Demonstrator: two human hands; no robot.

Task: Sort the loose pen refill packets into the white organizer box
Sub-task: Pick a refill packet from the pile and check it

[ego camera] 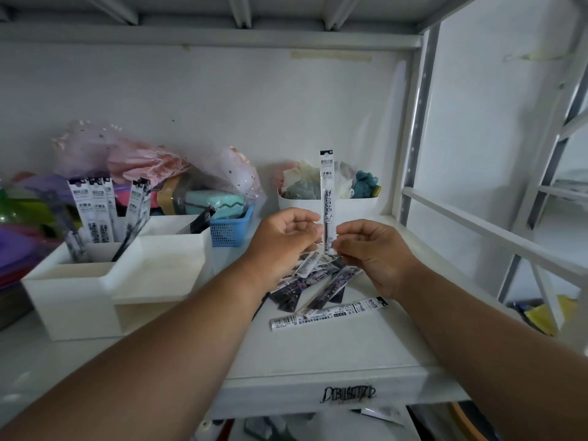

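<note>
Both hands hold one white pen refill packet point(327, 186) upright above the shelf. My right hand point(375, 253) pinches its lower end, and my left hand point(283, 237) touches its left edge with curled fingers. Below the hands lies a pile of loose refill packets point(305, 288), several dark and one long white one point(327, 313) lying flat in front. The white organizer box point(79, 288) stands at the left, with several packets point(95, 211) upright in its back compartments.
A blue mesh basket point(229, 230) and a white bin point(305, 205) of soft items stand at the back. Pink plastic bags point(127, 157) lie behind the organizer. White shelf uprights point(416, 122) frame the right side. The shelf's front edge point(318, 386) carries a dark scribble.
</note>
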